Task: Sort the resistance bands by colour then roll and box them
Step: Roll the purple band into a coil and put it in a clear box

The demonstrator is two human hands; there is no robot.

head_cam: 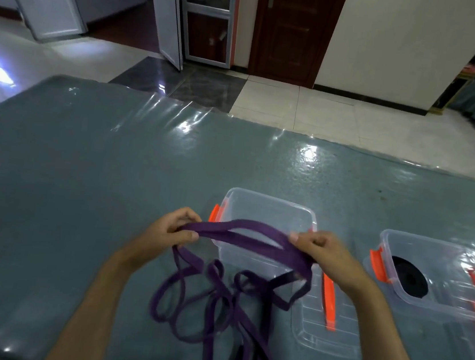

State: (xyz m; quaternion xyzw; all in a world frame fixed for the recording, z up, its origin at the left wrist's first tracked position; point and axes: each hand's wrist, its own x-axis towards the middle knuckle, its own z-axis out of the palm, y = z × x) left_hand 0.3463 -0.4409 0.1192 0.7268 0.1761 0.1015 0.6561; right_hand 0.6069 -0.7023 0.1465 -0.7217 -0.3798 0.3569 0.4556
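Purple bands (pixel 241 237) stretched between pinching left hand (pixel 184 228) and right hand (pixel 323 251).

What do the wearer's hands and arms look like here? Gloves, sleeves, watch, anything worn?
Both bare. The left hand and right hand have no gloves and no visible rings. Both forearms are uncovered to the bottom edge of the frame: no sleeves, watch, bracelets or markers in view.

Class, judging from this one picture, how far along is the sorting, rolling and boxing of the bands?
Done: a black rolled band sits in the right box. In hand: both hands, left and right, hold the purple bands, unrolled. Left: rolling them into the empty middle box.
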